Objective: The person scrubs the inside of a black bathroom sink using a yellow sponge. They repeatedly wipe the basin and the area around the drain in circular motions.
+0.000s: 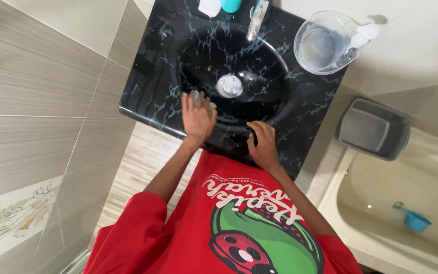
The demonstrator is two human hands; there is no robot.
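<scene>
My left hand (pixel 197 116) presses a small green and yellow sponge (pixel 211 106) against the near inner wall of a black marbled basin (pixel 259 61); most of the sponge is hidden under my fingers. My right hand (pixel 263 145) rests flat on the basin's front rim (pixel 229 139), fingers spread, holding nothing. A chrome drain plug (pixel 230 85) sits at the bottom of the bowl, just beyond my left hand. The chrome tap (pixel 256 20) stands at the far edge. My red printed shirt fills the bottom of the view.
A clear plastic jug (pixel 325 43) stands on the sink's far right corner. A teal bottle (pixel 230 5) and a white item (pixel 210 7) sit by the tap. A grey bin (pixel 373 128) is to the right, beside a tub holding a blue scoop (pixel 412 219). A tiled wall (pixel 36 101) is on the left.
</scene>
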